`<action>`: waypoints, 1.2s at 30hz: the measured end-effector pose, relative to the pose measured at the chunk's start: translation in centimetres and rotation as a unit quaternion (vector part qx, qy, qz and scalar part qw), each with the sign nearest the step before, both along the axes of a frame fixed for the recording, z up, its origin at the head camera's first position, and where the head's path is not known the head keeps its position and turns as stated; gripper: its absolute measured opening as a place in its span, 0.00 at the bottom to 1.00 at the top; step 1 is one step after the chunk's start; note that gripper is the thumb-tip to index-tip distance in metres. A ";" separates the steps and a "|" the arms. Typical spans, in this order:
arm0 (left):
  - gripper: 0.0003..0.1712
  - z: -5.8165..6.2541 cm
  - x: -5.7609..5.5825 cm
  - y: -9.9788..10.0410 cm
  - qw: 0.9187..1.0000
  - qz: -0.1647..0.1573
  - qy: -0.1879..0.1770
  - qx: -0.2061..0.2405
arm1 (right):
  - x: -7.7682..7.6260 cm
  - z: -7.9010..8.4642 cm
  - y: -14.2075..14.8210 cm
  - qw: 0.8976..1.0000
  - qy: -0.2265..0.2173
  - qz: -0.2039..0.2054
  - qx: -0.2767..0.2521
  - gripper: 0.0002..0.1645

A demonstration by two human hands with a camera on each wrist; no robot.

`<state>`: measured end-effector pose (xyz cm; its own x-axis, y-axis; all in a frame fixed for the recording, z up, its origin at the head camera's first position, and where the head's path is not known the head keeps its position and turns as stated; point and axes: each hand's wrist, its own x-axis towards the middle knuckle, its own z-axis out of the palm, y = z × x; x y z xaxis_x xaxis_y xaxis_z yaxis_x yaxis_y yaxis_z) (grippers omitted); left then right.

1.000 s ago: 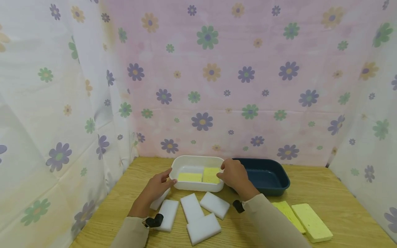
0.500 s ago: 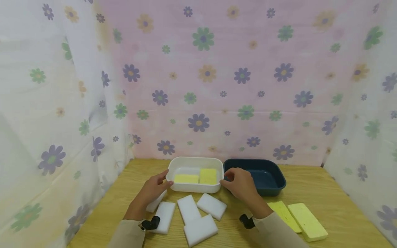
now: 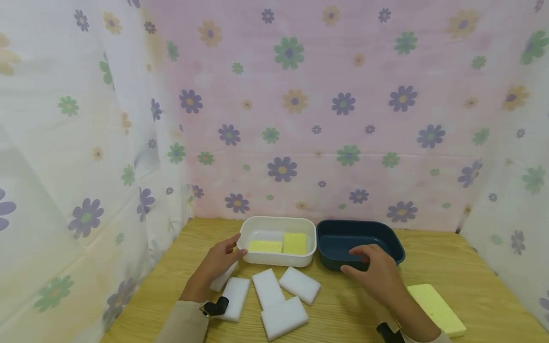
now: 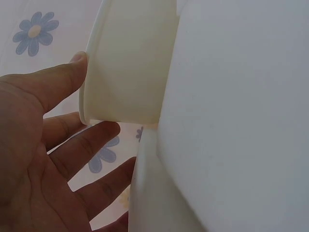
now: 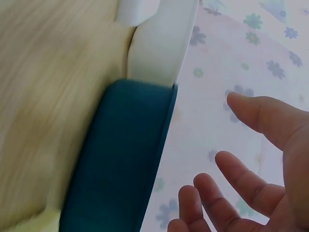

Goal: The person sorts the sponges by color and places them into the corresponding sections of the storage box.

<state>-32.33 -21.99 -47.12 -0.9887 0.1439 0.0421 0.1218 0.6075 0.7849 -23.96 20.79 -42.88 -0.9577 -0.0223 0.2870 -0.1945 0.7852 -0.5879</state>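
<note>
A white plastic tub (image 3: 276, 259) stands at the back of the table with two yellow sponges (image 3: 295, 244) in it. My left hand (image 3: 216, 259) touches its left front corner; the left wrist view shows straight, spread fingers and the thumb at the rim. My right hand (image 3: 375, 271) is in the air by the front rim of the dark blue tub (image 3: 328, 259), thumb and fingers apart, holding nothing. Several white sponge blocks (image 3: 284, 318) lie in front of the white tub. One yellow sponge block (image 3: 437, 309) lies at the right, partly behind my right forearm.
Both tubs stand side by side at the back of the wooden table (image 3: 463, 267). A flowered cloth (image 3: 280, 119) hangs behind them and on both sides. Some white blocks overlap each other, and one is partly hidden by my left hand.
My right hand has left the white tub's right side and moved right and nearer, past the dark blue tub. Its arm now hides one yellow sponge. My left hand stays at the white tub.
</note>
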 end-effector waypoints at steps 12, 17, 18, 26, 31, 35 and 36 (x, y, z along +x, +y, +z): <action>0.43 -0.1 -0.1 0.9 1.000 -0.003 0.000 0.011 | 3.6 -0.3 6.4 0.997 -0.036 -0.032 0.057 0.50; 0.42 0.1 0.0 1.2 1.000 0.000 0.000 0.006 | 4.5 -0.7 9.3 0.994 -0.077 -0.046 0.061 0.55; 0.42 0.1 0.0 1.2 1.000 0.000 0.001 0.006 | 4.6 -0.8 9.9 0.993 -0.089 -0.047 0.061 0.56; 0.42 -0.2 0.0 0.9 1.000 0.003 0.000 0.004 | 5.1 -2.1 14.9 0.973 -0.200 -0.067 0.094 0.65; 0.44 -0.2 0.0 0.6 1.000 0.006 -0.004 0.003 | 5.4 -3.2 17.0 0.959 -0.242 -0.069 0.128 0.66; 0.45 -0.1 0.0 0.2 1.000 0.006 -0.004 0.003 | 5.1 -4.0 17.3 0.952 -0.270 -0.061 0.128 0.67; 0.45 -0.1 0.1 0.2 1.000 0.006 -0.005 0.003 | 5.0 -4.2 17.2 0.952 -0.274 -0.059 0.126 0.67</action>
